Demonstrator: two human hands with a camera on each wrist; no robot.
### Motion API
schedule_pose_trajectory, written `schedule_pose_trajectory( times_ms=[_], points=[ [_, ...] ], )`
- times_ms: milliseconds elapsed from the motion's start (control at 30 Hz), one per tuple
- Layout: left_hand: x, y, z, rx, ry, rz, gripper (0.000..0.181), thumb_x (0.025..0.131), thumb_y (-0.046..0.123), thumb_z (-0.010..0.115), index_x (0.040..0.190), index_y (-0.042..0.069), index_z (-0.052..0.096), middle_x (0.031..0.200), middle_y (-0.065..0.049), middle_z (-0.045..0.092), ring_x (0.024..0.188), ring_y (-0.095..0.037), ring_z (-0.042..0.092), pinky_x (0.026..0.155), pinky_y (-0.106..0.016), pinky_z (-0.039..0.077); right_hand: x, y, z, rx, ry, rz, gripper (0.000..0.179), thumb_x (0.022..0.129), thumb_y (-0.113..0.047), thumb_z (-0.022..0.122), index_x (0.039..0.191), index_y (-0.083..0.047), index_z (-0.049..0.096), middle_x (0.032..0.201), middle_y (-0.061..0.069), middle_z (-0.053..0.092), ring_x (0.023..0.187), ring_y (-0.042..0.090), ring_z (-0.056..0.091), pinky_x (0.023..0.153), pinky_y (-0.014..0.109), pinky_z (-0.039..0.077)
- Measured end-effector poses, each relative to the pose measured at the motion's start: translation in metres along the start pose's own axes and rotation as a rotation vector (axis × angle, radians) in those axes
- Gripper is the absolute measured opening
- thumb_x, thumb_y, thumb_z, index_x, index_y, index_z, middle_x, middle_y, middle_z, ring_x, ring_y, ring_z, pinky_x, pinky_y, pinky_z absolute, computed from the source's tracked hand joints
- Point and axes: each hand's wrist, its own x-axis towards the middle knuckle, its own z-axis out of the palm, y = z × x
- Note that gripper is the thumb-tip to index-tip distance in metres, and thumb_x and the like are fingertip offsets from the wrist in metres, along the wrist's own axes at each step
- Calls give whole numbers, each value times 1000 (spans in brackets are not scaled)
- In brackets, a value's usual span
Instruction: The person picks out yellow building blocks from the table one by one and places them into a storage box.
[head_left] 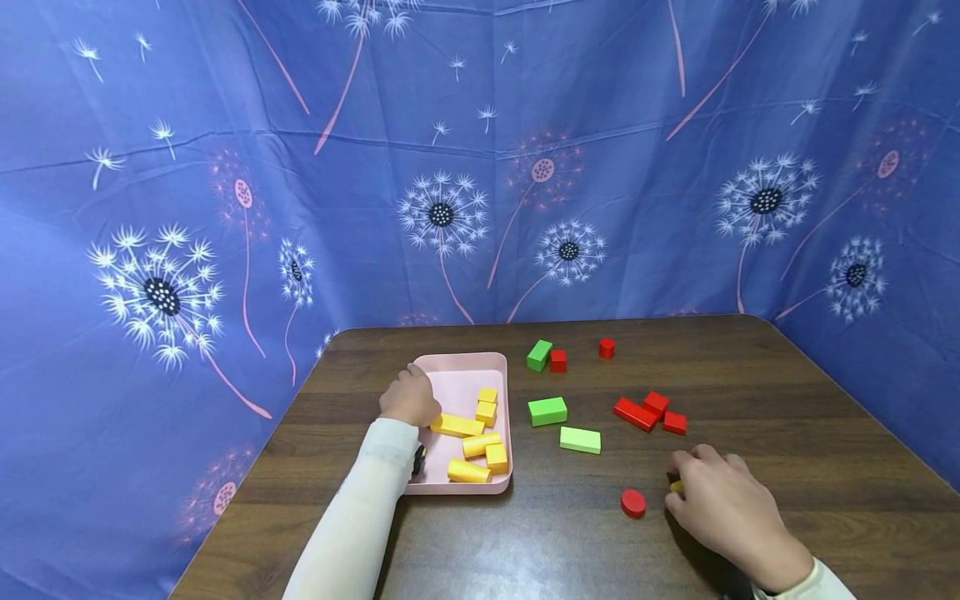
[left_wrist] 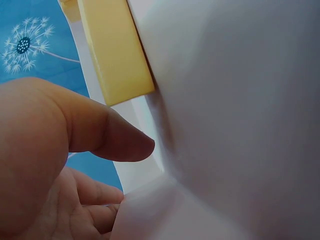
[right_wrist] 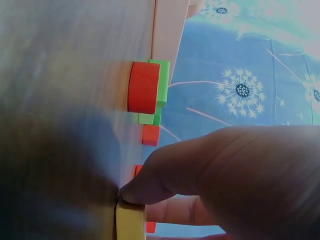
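A pink tray [head_left: 468, 490] stands on the left of the table with several yellow blocks in it, among them a long bar [head_left: 459, 426]. My left hand [head_left: 408, 398] grips the tray's left wall near the far corner. In the left wrist view its thumb [left_wrist: 127, 140] is on the inner side and its fingers are behind the wall. On the right, my right hand [head_left: 723, 504] pinches a small yellow block [right_wrist: 131, 222] at the tabletop, mostly hidden by the fingers in the head view. A red disc [head_left: 633, 503] lies just left of that hand.
Between tray and right hand lie a green block [head_left: 547, 412] and a light green block [head_left: 581, 440]. Red blocks [head_left: 637, 414] cluster beyond the right hand. Farther back are another green block [head_left: 539, 355], a red cube [head_left: 558, 361] and a red cylinder [head_left: 607, 348]. A blue curtain [head_left: 637, 208] hangs behind.
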Motion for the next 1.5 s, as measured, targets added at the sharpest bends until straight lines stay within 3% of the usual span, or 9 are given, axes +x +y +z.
schedule_pose_trajectory(
  times_ms=[233, 367, 533, 633, 733, 867, 1067, 1500],
  points=[
    [1, -1, 0, -2, 1, 8, 95, 87, 30, 73, 157, -12, 25, 147, -31, 50, 121, -45, 62, 95, -61, 55, 0, -5, 0, -14, 84, -78, 3, 81, -19, 72, 82, -18, 70, 79, -2, 62, 81, 26, 57, 83, 52, 41],
    [1, 0, 0, 0, 2, 8, 95, 87, 30, 73, 157, -12, 25, 146, -32, 50, 121, -45, 62, 95, -60, 55, 2, -10, -1, -51, 129, -129, 14, 87, -19, 66, 74, -19, 62, 66, -6, 53, 71, 17, 56, 81, 48, 38],
    [0, 0, 1, -6, -3, -3, 95, 87, 30, 74, 158, -11, 25, 149, -31, 49, 124, -44, 61, 97, -61, 54, 4, -15, -3, -38, 130, -110, 40, 104, -33, 56, 67, -19, 49, 57, -5, 42, 60, 19, 52, 62, 42, 41],
    [-1, 0, 1, -8, -9, -11, 96, 86, 30, 74, 158, -10, 25, 150, -30, 49, 125, -43, 61, 98, -61, 54, 4, -17, -4, 6, 106, -59, 49, 108, -47, 49, 69, -17, 48, 56, -3, 40, 52, 19, 46, 46, 38, 34],
    [-1, 0, 1, -9, -11, -16, 97, 86, 30, 75, 158, -10, 26, 149, -30, 50, 125, -43, 61, 98, -62, 54, 4, -19, -5, 36, 85, -26, 52, 107, -55, 46, 72, -16, 49, 55, -1, 40, 47, 19, 41, 41, 37, 28],
    [-1, 0, 0, -9, -10, -16, 97, 85, 30, 76, 158, -10, 26, 148, -30, 50, 124, -43, 61, 98, -62, 53, 5, -24, -5, 17, 93, -47, 49, 105, -54, 54, 73, -16, 50, 52, -2, 39, 43, 18, 38, 39, 36, 27],
    [-1, 0, 0, -11, -8, -14, 97, 85, 30, 76, 158, -9, 26, 148, -30, 50, 124, -43, 61, 98, -62, 54, 10, -33, -7, -11, 93, -105, 44, 101, -52, 62, 74, -19, 52, 51, -5, 37, 43, 14, 35, 39, 33, 24],
    [-3, 0, -2, -14, -9, -8, 97, 86, 30, 76, 158, -10, 25, 148, -30, 50, 121, -42, 62, 96, -60, 55, 27, -68, -14, 23, 181, -230, 43, 97, -46, 71, 73, -21, 44, 55, -9, 33, 43, 9, 28, 39, 27, 23]
  ],
)
